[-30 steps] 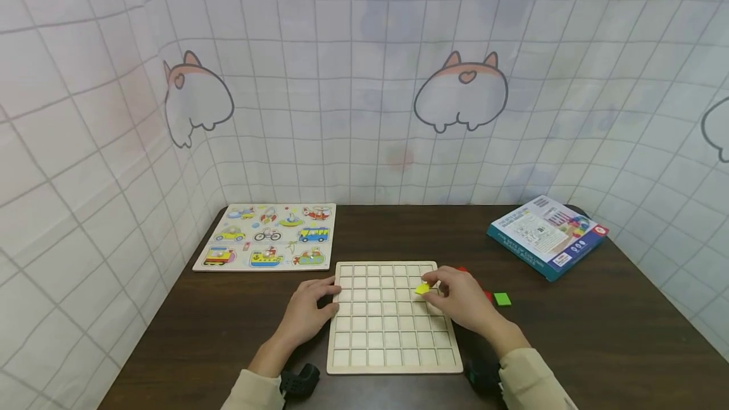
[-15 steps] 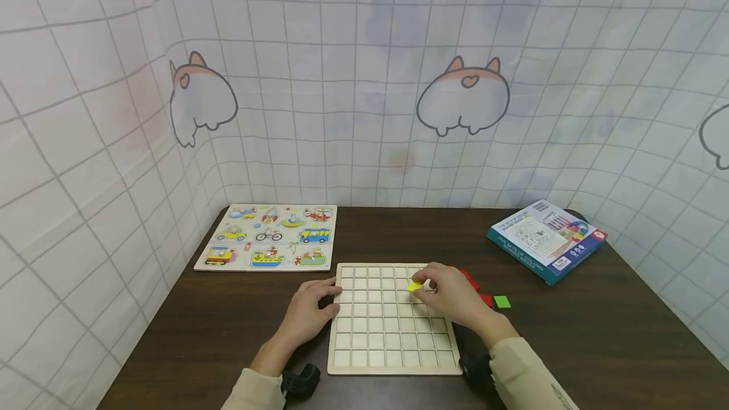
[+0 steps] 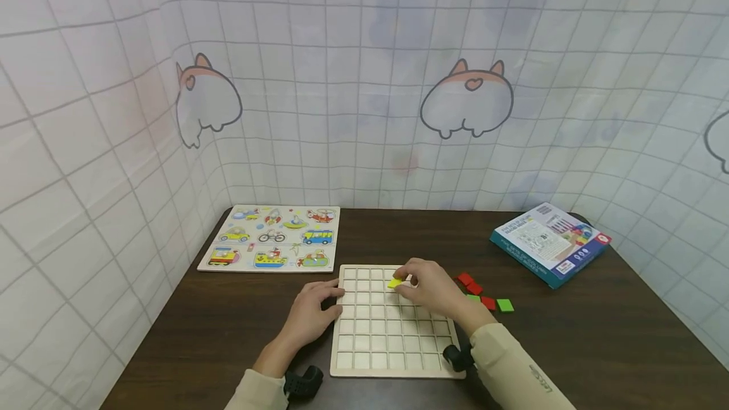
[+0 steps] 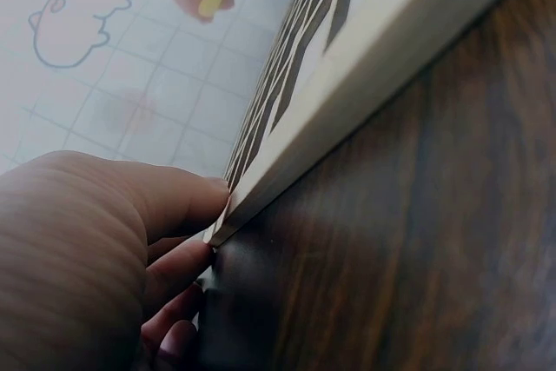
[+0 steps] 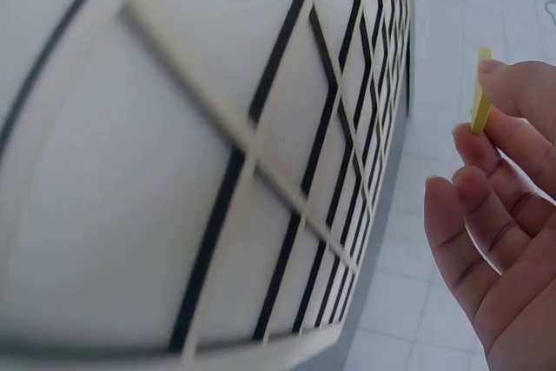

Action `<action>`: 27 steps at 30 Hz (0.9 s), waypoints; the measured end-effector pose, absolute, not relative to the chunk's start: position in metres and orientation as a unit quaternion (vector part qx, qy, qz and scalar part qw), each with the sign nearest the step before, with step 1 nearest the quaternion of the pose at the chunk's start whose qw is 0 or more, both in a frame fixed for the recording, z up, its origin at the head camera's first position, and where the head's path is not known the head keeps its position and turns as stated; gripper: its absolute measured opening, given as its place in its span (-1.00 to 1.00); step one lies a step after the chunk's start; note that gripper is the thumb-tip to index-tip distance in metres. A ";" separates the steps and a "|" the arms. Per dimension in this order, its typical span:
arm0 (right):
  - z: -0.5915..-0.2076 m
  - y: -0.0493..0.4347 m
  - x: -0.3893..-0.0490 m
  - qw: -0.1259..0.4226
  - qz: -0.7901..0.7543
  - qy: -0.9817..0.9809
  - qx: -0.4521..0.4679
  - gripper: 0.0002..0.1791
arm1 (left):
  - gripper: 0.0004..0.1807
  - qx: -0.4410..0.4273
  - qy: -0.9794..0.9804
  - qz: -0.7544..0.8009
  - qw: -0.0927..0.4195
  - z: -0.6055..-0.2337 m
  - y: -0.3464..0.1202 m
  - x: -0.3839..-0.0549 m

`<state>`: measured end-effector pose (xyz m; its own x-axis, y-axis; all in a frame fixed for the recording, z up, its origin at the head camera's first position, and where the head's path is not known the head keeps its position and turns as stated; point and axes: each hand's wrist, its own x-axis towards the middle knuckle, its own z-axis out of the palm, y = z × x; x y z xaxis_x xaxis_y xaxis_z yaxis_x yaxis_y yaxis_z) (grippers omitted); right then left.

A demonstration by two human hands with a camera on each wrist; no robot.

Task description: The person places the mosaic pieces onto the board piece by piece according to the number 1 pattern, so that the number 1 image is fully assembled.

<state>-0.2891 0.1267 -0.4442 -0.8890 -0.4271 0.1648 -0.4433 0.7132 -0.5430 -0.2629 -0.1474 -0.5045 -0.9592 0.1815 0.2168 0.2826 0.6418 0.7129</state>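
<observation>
A pale wooden grid board (image 3: 370, 328) lies flat on the dark table. At its left side my left hand (image 3: 310, 314) touches the edge with thumb and fingers; the left wrist view shows these fingertips against the board's rim (image 4: 287, 149). Between thumb and fingers my right hand (image 3: 431, 286) pinches a thin yellow square tile (image 3: 394, 283), held over the upper middle of the grid. In the right wrist view the yellow tile (image 5: 481, 93) is seen nearly edge-on, apart from the board, with the other fingers loosely bent below.
Several red tiles (image 3: 464, 279) and green tiles (image 3: 505, 305) lie right of the board, partly behind the right hand. A vehicle picture puzzle (image 3: 293, 258) lies back left. A blue and white box (image 3: 547, 239) sits back right. A grid-patterned curtain (image 3: 364, 144) surrounds the table.
My right hand has moved left across the grid with the yellow tile, uncovering more red and green tiles. My left hand has stayed at the board's edge.
</observation>
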 end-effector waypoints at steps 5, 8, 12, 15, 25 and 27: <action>-0.450 0.121 -0.292 0.017 0.324 -0.916 0.234 -0.73 | -0.67 -0.126 -0.905 -0.401 0.064 -0.504 -0.146 -0.263; -0.455 0.118 -0.296 0.020 0.340 -0.912 0.229 -0.68 | -0.68 -0.128 -0.905 -0.400 0.066 -0.504 -0.145 -0.263; -0.461 0.115 -0.301 0.023 0.351 -0.909 0.226 -0.68 | -0.68 -0.125 -0.906 -0.401 0.062 -0.503 -0.146 -0.263; -0.465 0.112 -0.304 0.025 0.357 -0.905 0.231 -0.70 | -0.68 -0.122 -0.906 -0.400 0.064 -0.503 -0.146 -0.262; -0.471 0.106 -0.308 0.000 0.377 -0.905 0.198 -0.69 | -0.67 -0.124 -0.907 -0.398 0.062 -0.506 -0.147 -0.263; -0.472 0.106 -0.309 -0.003 0.380 -0.904 0.196 -0.70 | -0.67 -0.125 -0.907 -0.397 0.063 -0.506 -0.147 -0.263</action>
<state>-0.3087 0.1056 -0.4719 -0.9234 -0.3560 0.1433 -0.3516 0.6352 -0.6877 -0.2630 -0.1472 -0.5055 -0.9609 0.1765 0.2135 0.2766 0.6537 0.7044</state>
